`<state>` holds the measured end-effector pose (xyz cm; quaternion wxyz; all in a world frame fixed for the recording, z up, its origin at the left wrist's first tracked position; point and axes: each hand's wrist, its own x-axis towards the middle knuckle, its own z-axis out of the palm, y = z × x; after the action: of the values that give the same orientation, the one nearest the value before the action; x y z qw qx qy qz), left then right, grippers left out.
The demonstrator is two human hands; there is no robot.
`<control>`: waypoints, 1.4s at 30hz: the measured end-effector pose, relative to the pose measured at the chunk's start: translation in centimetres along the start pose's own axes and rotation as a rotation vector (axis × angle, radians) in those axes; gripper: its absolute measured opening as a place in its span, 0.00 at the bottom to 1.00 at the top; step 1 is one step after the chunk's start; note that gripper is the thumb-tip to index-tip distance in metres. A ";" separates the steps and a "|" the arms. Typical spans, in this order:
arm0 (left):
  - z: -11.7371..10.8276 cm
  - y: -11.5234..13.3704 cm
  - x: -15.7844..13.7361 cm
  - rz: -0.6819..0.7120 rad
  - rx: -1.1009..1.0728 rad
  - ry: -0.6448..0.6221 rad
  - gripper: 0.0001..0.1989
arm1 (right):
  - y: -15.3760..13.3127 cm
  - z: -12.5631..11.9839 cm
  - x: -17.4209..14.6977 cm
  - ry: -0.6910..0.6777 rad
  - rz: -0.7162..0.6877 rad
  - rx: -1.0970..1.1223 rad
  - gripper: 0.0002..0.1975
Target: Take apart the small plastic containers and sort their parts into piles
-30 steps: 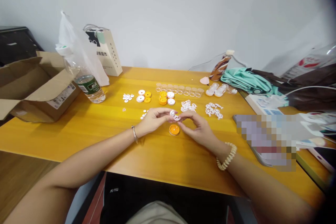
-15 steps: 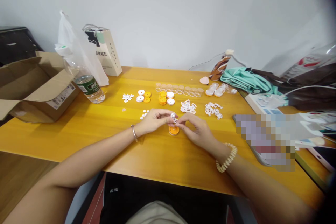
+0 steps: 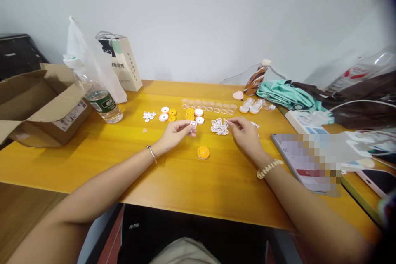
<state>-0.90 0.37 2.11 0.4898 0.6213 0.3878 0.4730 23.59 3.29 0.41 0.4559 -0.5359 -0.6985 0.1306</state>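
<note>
My left hand (image 3: pixel 177 133) pinches a small white openwork plastic piece (image 3: pixel 193 124) between thumb and fingers, above the table. My right hand (image 3: pixel 246 135) is closed in a pinch at the right edge of a pile of white openwork pieces (image 3: pixel 219 127); a small white plastic piece (image 3: pixel 225 120) shows at its fingertips, its shape unclear. Between and nearer me, a round orange base (image 3: pixel 203 152) lies flat on the table, touched by neither hand. My right hand hides most of another group of white pieces behind it.
White and orange discs (image 3: pixel 168 114) and small white knobs (image 3: pixel 149 115) lie left of centre. A row of clear cups (image 3: pixel 212 106) stands behind. At left are a water bottle (image 3: pixel 105 105) and cardboard box (image 3: pixel 46 107); at right, a phone (image 3: pixel 297 161) and power strip (image 3: pixel 305 126).
My hands have come apart. The left moved slightly left and away from me with the white piece; the right moved right and forward to the pile. The orange base is now uncovered.
</note>
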 end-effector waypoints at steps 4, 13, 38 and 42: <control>0.5 -0.1 -0.1 0.003 0.033 -0.013 0.13 | 1.3 0.3 0.5 -0.048 -0.060 -0.146 0.10; 0.7 -0.4 -0.3 0.038 0.116 -0.024 0.12 | 1.2 0.7 0.8 -0.058 -0.038 -0.034 0.13; 2.4 0.7 -2.6 0.370 0.331 0.028 0.11 | -6.9 1.8 -4.4 -0.289 0.200 0.811 0.08; 2.3 1.0 -2.7 0.513 0.452 0.030 0.10 | -6.9 1.6 -4.3 -0.305 0.178 0.772 0.09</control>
<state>0.64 -3.00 2.36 0.1989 0.7845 0.3210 0.4920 18.04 -2.69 2.01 0.5014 -0.3585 -0.6090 0.4992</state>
